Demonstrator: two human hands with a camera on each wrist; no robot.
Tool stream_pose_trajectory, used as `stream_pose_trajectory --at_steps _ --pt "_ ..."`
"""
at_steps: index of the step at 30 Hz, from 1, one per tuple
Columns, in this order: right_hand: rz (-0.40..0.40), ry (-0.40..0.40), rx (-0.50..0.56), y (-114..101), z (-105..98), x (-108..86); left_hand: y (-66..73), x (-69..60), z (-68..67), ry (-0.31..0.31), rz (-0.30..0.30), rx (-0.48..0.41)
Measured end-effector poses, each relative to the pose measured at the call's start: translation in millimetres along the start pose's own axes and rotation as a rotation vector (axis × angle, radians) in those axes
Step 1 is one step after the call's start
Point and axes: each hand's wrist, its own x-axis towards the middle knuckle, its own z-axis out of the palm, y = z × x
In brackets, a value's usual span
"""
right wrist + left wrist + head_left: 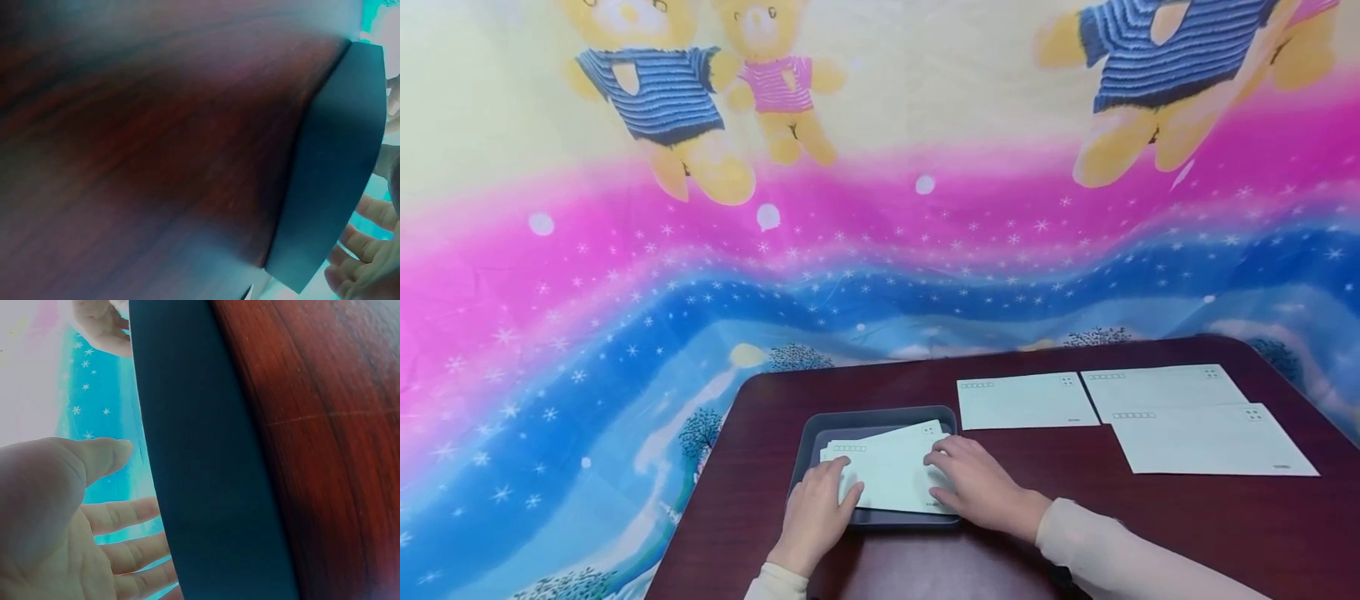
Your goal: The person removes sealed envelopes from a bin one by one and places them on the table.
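Observation:
A dark grey tray (808,442) holds a small pile of white envelopes (887,475), the top ones lying at slightly different angles. My left hand (816,508) is at the pile's left end, fingers spread and slightly bent over it. At the right end, my right hand (981,483) reaches over the tray's edge with its fingertips on or just above the envelopes. In the left wrist view the tray's side (200,450) stands beside my left hand (62,519). The right wrist view shows the tray's side (331,169) and my right hand (372,256) beyond it.
On the dark red table (1030,458), a single envelope (1026,402) lies right of the tray. Farther right, an envelope (1157,387) is partly overlapped by another envelope (1213,442). A patterned cloth (880,208) with bears hangs behind the table.

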Motion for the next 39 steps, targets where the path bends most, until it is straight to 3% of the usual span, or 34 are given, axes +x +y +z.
stream_pose_trajectory --at_steps 9,22,39 --pt "-0.07 -0.024 -0.072 -5.1 8.6 11.3 -1.9 0.4 1.2 -0.019 -0.016 0.018" --pt "0.081 -0.153 -0.105 -5.6 15.2 30.2 -5.1 -0.3 -2.1 -0.028 -0.006 0.025" --pt "0.157 -0.066 -0.053 -7.1 19.3 38.0 -9.6 -1.9 -2.7 -0.027 -0.028 0.031"
